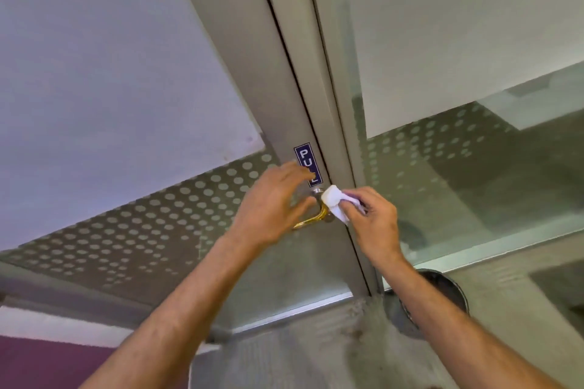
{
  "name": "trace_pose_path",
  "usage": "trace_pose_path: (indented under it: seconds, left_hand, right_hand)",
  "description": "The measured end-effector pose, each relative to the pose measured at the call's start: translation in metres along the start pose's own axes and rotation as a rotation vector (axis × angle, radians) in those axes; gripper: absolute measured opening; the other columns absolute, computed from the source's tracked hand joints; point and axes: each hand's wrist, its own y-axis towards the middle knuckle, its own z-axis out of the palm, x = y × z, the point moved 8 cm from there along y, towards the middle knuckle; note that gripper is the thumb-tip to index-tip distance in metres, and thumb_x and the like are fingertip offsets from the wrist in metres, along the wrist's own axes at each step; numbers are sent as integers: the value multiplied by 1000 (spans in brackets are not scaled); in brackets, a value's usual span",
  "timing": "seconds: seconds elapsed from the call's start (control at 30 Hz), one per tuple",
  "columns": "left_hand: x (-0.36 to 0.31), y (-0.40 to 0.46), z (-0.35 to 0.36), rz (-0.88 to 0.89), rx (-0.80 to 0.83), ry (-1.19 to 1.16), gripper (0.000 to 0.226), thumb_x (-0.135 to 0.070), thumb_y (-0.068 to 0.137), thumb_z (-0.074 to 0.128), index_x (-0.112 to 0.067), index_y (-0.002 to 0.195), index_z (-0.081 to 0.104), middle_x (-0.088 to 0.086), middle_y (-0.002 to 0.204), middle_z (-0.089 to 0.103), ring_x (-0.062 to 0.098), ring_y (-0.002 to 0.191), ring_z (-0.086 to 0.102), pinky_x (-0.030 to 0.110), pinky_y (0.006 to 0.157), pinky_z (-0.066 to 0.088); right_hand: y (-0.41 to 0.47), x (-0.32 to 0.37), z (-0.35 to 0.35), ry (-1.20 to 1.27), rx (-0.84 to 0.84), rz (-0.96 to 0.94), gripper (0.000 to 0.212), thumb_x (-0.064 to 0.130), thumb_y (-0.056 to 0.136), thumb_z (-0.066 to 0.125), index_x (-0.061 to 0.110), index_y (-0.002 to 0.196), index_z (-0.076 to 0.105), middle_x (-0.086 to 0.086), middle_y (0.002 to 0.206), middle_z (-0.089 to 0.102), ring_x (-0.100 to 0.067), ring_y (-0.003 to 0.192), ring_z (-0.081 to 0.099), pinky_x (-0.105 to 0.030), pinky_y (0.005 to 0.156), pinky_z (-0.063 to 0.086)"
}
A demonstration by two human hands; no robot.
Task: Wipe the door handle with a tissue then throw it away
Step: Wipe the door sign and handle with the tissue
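Head view, left hand point(271, 202) open hiding door handle point(311, 220), right hand point(373, 218) pinching tissue point(333, 203).

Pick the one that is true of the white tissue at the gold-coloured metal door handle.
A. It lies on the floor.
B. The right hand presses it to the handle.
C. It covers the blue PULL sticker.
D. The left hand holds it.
B: the right hand pinches the crumpled white tissue against the top of the gold-coloured metal door handle, while the left hand is open beside the handle, holding no tissue.
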Motion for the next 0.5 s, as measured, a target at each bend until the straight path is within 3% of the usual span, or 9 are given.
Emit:
trace_pose_path:
  seconds: [0.1, 0.2, 0.27, 0.4, 0.5]
  left_hand:
    - [20, 30, -18, 272, -59, 447, 61, -28, 88, 81, -9, 145, 66, 11, 154, 61, 33, 149, 51, 48, 124, 29]
    - [35, 47, -18, 529, -109, 768, 71, -31, 88, 74, -8, 153, 59, 11, 163, 51, 30, 153, 47, 46, 127, 31]
    - [48, 53, -13, 636, -116, 901, 78, -37, 90, 66, -9, 161, 48, 10, 170, 40, 28, 157, 40, 45, 128, 24]
    - [72, 62, 1, 747, -148, 1152, 92, -59, 97, 52, -8, 169, 26, 11, 177, 22, 27, 163, 27, 45, 131, 8]
    - [81, 66, 12, 800, -209, 1295, 95, -68, 101, 31, -6, 171, 15, 15, 179, 11, 27, 165, 18, 48, 132, 1]
  right_hand:
    - [16, -20, 28, 46, -138, 99, 39, 9, 78, 66, 41, 98, 69, 27, 85, 71, 4, 76, 65, -9, 65, 47]
    - [23, -31, 50, 4, -278, 105, 30, 12, 78, 66, 37, 95, 70, 29, 81, 68, 3, 75, 64, -11, 65, 46]
    - [25, -38, 63, 2, -388, 99, 24, 10, 79, 65, 30, 92, 71, 30, 83, 64, 3, 75, 62, -8, 65, 43]
    - [25, -46, 83, -44, -608, 54, 10, 4, 79, 69, 13, 84, 71, 15, 83, 60, -12, 77, 62, -21, 66, 46]
    - [25, -47, 104, -67, -719, 21, 6, 4, 82, 71, 8, 87, 72, 0, 89, 64, -15, 79, 63, -17, 68, 46]
